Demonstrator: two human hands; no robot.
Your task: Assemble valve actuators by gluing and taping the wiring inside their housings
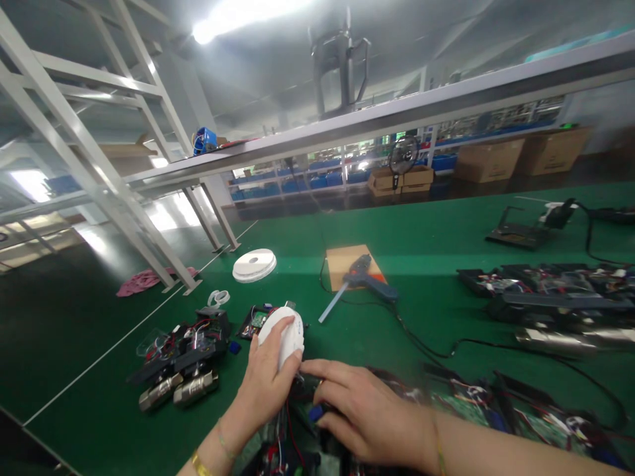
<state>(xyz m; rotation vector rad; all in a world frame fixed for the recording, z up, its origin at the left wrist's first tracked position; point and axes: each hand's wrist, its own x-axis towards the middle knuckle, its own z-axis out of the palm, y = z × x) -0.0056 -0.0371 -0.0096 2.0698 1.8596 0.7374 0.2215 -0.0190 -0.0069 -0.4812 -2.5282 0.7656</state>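
A white round disc, like a flat roll, is gripped in my left hand, thumb on its near edge and fingers across its face. My right hand is close beside it, index fingertip at the disc's lower edge near my left thumb. Its other fingers are curled over a dark part; a small blue piece shows by the thumb, and what the fingers hold is hidden. Below both hands lies a dark housing with red and white wires, partly covered. Behind the disc sits a small green circuit board in a dark case.
Two wired housings with metal fittings lie left. Beyond are a white roll, a small tape ring and a glue gun on a cardboard piece, its cable running right. More housings line the right; metal frame legs stand left.
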